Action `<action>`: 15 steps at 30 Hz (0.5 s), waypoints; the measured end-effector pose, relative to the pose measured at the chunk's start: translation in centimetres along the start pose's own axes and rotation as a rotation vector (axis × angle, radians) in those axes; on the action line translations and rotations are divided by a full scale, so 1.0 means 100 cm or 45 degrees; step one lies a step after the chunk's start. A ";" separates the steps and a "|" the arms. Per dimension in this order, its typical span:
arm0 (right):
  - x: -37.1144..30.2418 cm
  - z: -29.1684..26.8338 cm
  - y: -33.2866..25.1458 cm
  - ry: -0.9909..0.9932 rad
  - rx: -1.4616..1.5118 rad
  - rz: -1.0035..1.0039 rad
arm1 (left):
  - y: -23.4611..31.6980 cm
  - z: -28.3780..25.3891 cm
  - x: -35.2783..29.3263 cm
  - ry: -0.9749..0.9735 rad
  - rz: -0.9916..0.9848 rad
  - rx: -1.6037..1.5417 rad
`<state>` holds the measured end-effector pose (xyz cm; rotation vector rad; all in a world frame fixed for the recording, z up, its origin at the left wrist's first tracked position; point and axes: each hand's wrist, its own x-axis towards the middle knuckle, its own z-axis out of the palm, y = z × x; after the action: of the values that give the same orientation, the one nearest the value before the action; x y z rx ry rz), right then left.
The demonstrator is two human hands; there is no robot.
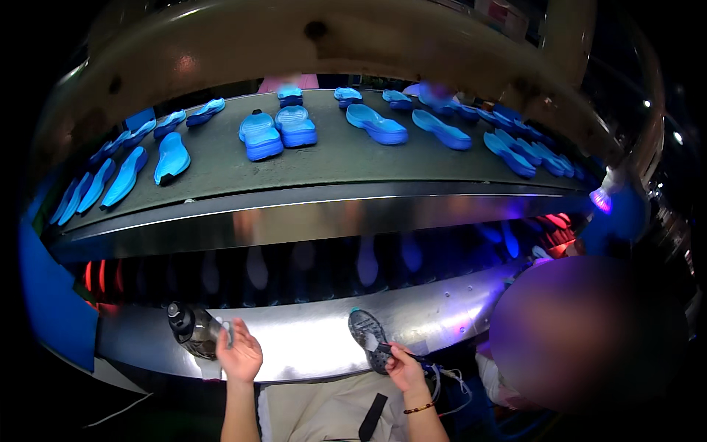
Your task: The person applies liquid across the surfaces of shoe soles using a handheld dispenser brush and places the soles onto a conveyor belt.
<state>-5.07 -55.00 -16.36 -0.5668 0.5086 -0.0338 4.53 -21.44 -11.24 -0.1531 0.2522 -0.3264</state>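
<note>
On the metal ledge lies a dark, patterned shoe piece (361, 324) with a teal spot at its far end. My right hand (405, 370) pinches a slim, dark-handled tool (385, 348) over this piece; a pale patch shows where its tip meets the piece, too small to make out. To the left, my left hand (239, 357) is raised with its fingers loosely apart, beside a dark see-through bottle (193, 329) with a black cap. Whether the fingers touch the bottle or the small pale thing next to it, I cannot tell.
Behind the ledge (294, 346) runs a raised dark green conveyor belt (221, 173). It carries several blue shoe soles (376, 124), some in pairs. Red glowing lamps (560, 239) shine below the belt. A co-worker (508, 383) is close at my right. A curved frame (331, 44) spans overhead.
</note>
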 end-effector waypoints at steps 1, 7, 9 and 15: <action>0.001 -0.003 0.002 0.007 0.018 0.001 | 0.012 -0.024 0.006 0.393 0.169 -0.049; 0.004 -0.019 0.009 0.122 -0.013 0.041 | -0.005 -0.039 -0.007 0.570 0.079 0.037; 0.005 -0.015 0.011 0.123 0.003 0.070 | 0.001 -0.014 -0.003 0.264 0.099 -0.016; 0.010 -0.010 0.010 0.094 0.046 0.057 | 0.002 0.058 0.040 0.036 0.194 0.535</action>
<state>-4.78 -54.86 -18.02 -0.5203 0.5913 -0.0217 9.81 -22.01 -6.62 0.2839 0.2168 -0.2238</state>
